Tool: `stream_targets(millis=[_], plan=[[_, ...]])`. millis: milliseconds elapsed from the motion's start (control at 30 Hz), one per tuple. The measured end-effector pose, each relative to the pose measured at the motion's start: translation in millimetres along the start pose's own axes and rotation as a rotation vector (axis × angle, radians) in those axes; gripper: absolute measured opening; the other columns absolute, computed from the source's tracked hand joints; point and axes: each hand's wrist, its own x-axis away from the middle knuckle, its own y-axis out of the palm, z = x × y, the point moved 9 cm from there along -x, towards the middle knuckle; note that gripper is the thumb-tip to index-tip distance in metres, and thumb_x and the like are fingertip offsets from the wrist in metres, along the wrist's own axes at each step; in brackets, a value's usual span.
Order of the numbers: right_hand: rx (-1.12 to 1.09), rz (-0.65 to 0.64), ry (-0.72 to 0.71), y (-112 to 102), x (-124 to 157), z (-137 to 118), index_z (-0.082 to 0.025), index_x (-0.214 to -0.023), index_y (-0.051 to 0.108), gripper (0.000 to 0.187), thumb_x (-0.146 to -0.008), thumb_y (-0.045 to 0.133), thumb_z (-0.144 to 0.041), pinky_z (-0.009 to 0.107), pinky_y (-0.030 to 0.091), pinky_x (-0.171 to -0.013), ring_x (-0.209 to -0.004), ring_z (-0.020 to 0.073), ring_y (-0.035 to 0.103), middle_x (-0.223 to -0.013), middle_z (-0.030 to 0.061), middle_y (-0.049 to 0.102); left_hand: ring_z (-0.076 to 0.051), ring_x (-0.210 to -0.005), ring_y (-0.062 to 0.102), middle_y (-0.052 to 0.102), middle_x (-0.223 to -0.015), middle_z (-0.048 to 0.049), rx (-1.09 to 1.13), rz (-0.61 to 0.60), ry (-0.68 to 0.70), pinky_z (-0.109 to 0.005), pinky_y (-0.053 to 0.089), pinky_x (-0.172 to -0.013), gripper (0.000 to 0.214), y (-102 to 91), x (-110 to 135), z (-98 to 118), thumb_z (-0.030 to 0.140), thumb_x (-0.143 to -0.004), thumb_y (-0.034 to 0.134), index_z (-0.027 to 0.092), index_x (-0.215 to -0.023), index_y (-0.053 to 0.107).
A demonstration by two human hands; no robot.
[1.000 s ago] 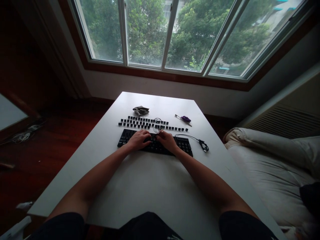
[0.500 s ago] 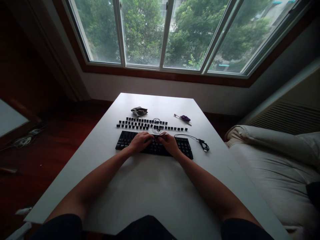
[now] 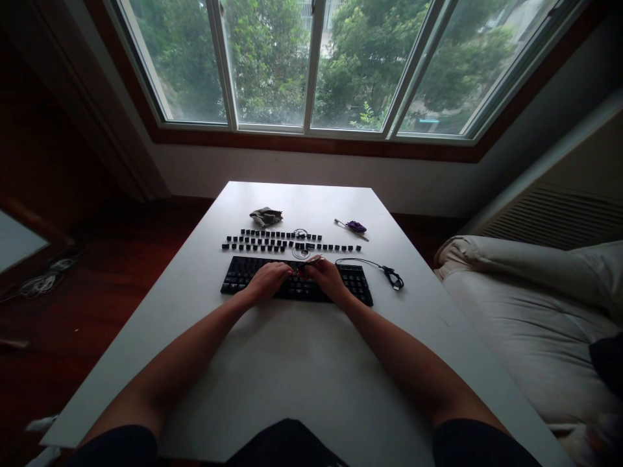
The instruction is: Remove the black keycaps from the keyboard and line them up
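Observation:
A black keyboard (image 3: 238, 272) lies across the white table, its middle partly covered by both hands. My left hand (image 3: 269, 280) rests over its left-centre keys, fingers curled together near the tool; what they hold, if anything, is hidden. Closed in a pinch above the centre keys, my right hand (image 3: 325, 275) holds a small thin tool (image 3: 315, 259) with a shiny metal glint; its exact kind is too small to tell. Loose black keycaps (image 3: 265, 245) stand in rows just behind the keyboard. Close behind the hands lies a small round clear item (image 3: 300, 253).
A crumpled grey cloth (image 3: 265, 216) lies at the back left of the white table (image 3: 292, 363). Farther right are a purple item (image 3: 356, 226) and a thin brush-like stick (image 3: 342, 224). The coiled cable (image 3: 392, 279) sits right of the keyboard. A sofa (image 3: 525, 311) flanks the table.
My left hand has drawn slightly away from my right fingertips, toward the left. The tool in my right hand shows more plainly. The whole view has shifted a little.

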Motion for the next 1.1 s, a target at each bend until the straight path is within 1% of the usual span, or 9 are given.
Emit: stream_targets(millis=[167, 267, 433, 533, 633, 733, 833, 933, 1100], plan=[[-0.068, 0.005, 0.024, 0, 0, -5, -0.023, -0.093, 0.058, 0.039, -0.079, 0.078, -0.053, 0.037, 0.061, -0.067, -0.073, 0.0230, 0.075, -0.079, 0.0023, 0.075, -0.018, -0.080, 0.062, 0.070, -0.087, -0.0038, 0.302, -0.024, -0.100, -0.029, 0.049, -0.076, 0.048, 0.0, -1, -12, 0.052, -0.104, 0.036, 0.019, -0.101, 0.072], [-0.106, 0.007, 0.027, 0, 1, -6, -0.023, -0.093, 0.058, 0.039, -0.079, 0.078, -0.052, 0.037, 0.061, -0.067, -0.074, 0.0231, 0.075, -0.081, 0.0029, 0.075, -0.016, -0.071, 0.058, 0.066, -0.078, -0.0014, 0.458, -0.013, -0.155, -0.027, 0.047, -0.068, 0.046, 2.6, -3, -22, 0.053, -0.101, 0.041, 0.018, -0.100, 0.071], [-0.137, 0.010, 0.037, -1, 2, -6, -0.022, -0.094, 0.058, 0.039, -0.079, 0.079, -0.052, 0.038, 0.061, -0.069, -0.074, 0.0231, 0.075, -0.083, 0.0036, 0.076, -0.017, -0.075, 0.062, 0.070, -0.083, -0.0032, 0.538, 0.055, -0.238, -0.028, 0.051, -0.070, 0.035, -2.5, -12, -43, 0.045, -0.096, 0.049, 0.017, -0.099, 0.071], [-0.138, 0.018, 0.043, -1, 2, -5, -0.022, -0.094, 0.058, 0.041, -0.078, 0.079, -0.053, 0.038, 0.061, -0.069, -0.073, 0.0229, 0.075, -0.082, 0.0034, 0.075, -0.019, -0.082, 0.066, 0.074, -0.092, -0.0041, 0.401, 0.118, -0.256, -0.030, 0.052, -0.074, 0.030, -13.7, -22, -54, 0.041, -0.092, 0.055, 0.019, -0.105, 0.071], [-0.132, 0.015, 0.045, -1, 2, -4, -0.022, -0.094, 0.058, 0.041, -0.077, 0.080, -0.053, 0.037, 0.061, -0.068, -0.071, 0.0227, 0.075, -0.078, 0.0024, 0.075, -0.021, -0.090, 0.068, 0.075, -0.100, -0.0045, 0.180, 0.147, -0.213, -0.032, 0.052, -0.081, 0.026, -21.5, -37, -56, 0.035, -0.091, 0.061, 0.022, -0.111, 0.072], [-0.127, 0.012, 0.049, 0, 3, -2, -0.022, -0.094, 0.059, 0.040, -0.078, 0.080, -0.052, 0.037, 0.061, -0.068, -0.071, 0.0228, 0.075, -0.077, 0.0022, 0.074, -0.024, -0.099, 0.066, 0.075, -0.107, -0.0068, -0.064, 0.172, -0.141, -0.038, 0.049, -0.091, 0.020, -23.4, -56, -52, 0.028, -0.090, 0.062, 0.023, -0.106, 0.075], [-0.137, 0.007, 0.046, 0, 3, -1, -0.022, -0.093, 0.059, 0.038, -0.078, 0.080, -0.050, 0.036, 0.060, -0.067, -0.071, 0.0227, 0.075, -0.076, 0.0017, 0.074, -0.029, -0.107, 0.061, 0.074, -0.109, -0.0087, -0.252, 0.158, -0.116, -0.044, 0.044, -0.098, 0.018, -17.2, -72, -53, 0.025, -0.089, 0.064, 0.023, -0.103, 0.076], [-0.144, -0.001, 0.046, 0, 2, 1, -0.022, -0.093, 0.059, 0.038, -0.078, 0.080, -0.050, 0.036, 0.060, -0.067, -0.070, 0.0226, 0.075, -0.076, 0.0012, 0.074, -0.031, -0.112, 0.057, 0.071, -0.110, -0.0107, -0.324, 0.159, -0.122, -0.047, 0.041, -0.100, 0.019, -11.1, -84, -56, 0.025, -0.088, 0.065, 0.024, -0.103, 0.077], [-0.136, -0.002, 0.058, -1, 2, 3, -0.022, -0.094, 0.059, 0.039, -0.078, 0.080, -0.051, 0.036, 0.061, -0.067, -0.069, 0.0224, 0.075, -0.075, 0.0007, 0.073, -0.033, -0.114, 0.053, 0.068, -0.108, -0.0113, -0.316, 0.156, -0.162, -0.048, 0.039, -0.100, 0.017, -4.1, -91, -65, 0.025, -0.086, 0.067, 0.025, -0.099, 0.078]])
